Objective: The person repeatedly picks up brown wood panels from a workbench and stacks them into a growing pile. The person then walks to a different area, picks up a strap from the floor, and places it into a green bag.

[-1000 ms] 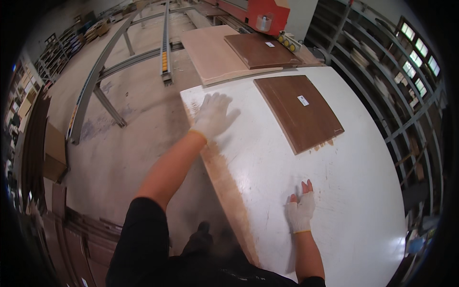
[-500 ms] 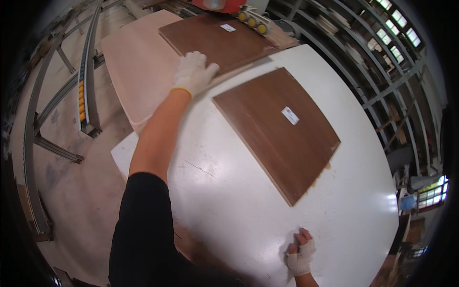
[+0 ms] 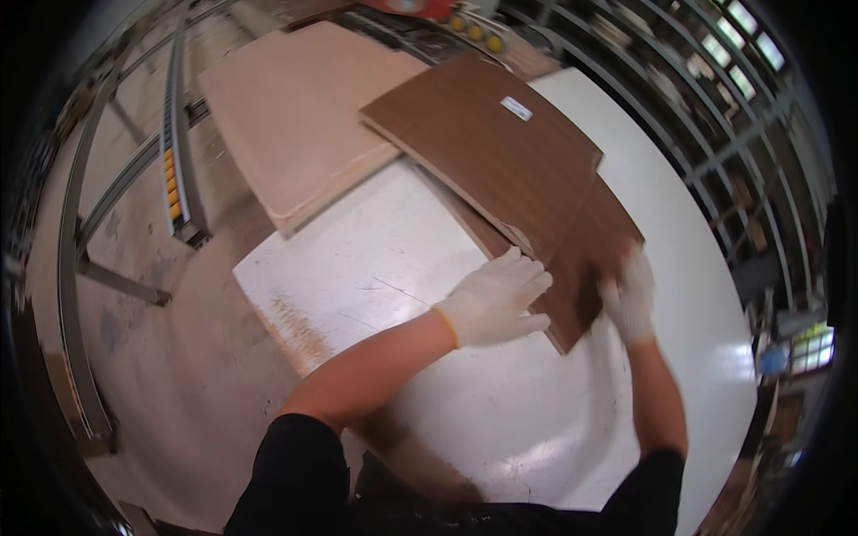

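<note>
Two brown wooden boards overlap at an angle on a white tabletop (image 3: 420,232). The upper board (image 3: 483,134) has a small white label and lies partly across a pale pinkish board. Beneath it, the lower brown board (image 3: 567,308) shows its near end and part of its left edge. My left hand (image 3: 496,299), in a white glove, is at the left edges of the two boards, fingers stretched and thumb apart. My right hand (image 3: 633,295), also in a white glove, is at the lower board's right edge, its fingers smeared by motion.
The pale pinkish board (image 3: 304,116) lies at the far left of the tabletop. A metal roller rail (image 3: 174,161) with yellow rollers stands on the left. Yellow round parts (image 3: 478,34) sit at the back. Metal racks (image 3: 706,134) line the right side.
The labelled far board has come nearer and to the right, off much of the pale board and over the other brown board. My left hand has drawn back; my right hand has risen to the boards.
</note>
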